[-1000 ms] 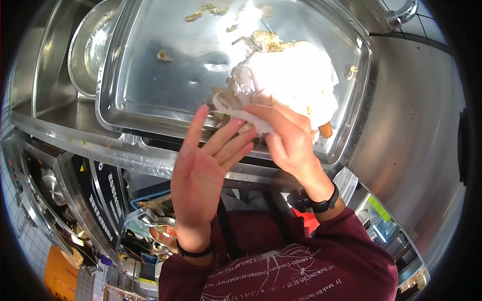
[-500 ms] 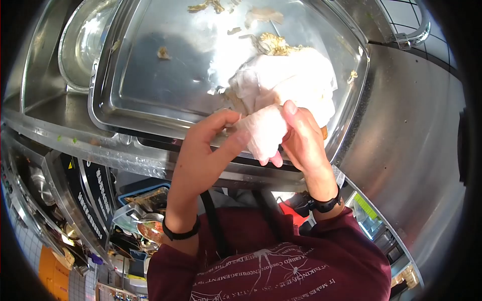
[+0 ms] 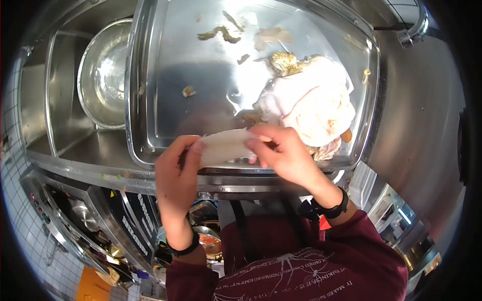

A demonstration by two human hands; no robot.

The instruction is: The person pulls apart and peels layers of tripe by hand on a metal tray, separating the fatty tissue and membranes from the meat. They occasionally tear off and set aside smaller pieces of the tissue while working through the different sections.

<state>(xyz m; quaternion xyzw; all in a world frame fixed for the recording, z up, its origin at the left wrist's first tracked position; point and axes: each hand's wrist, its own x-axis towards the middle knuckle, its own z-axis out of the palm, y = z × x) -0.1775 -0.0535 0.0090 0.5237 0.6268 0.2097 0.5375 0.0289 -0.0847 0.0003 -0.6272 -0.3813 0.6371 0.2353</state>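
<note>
A pale, soft, sheet-like piece (image 3: pixel 223 146) is stretched sideways over the near rim of the metal tray (image 3: pixel 150 95). My left hand (image 3: pixel 181 168) pinches its left end between thumb and fingers, and my right hand (image 3: pixel 286 153) grips the right end the same way. Its kind does not show. Beyond my right hand, in the tray's right part, lies a heap of similar whitish, folded pieces (image 3: pixel 316 98), bright with glare. A yellow-brown clump (image 3: pixel 286 65) sits at the heap's far side.
Brownish scraps (image 3: pixel 221 34) and a small pale bit (image 3: pixel 188 91) lie on the tray floor. Left of it, a round metal bowl (image 3: pixel 103 75) stands in the steel sink (image 3: pixel 65 95). A tap pipe (image 3: pixel 416 30) is at the upper right, above a steel surface (image 3: pixel 411 110).
Both hands have moved left, away from the heap. The pale piece, bunched up before, is now drawn out flat between them. The view has shifted too.
</note>
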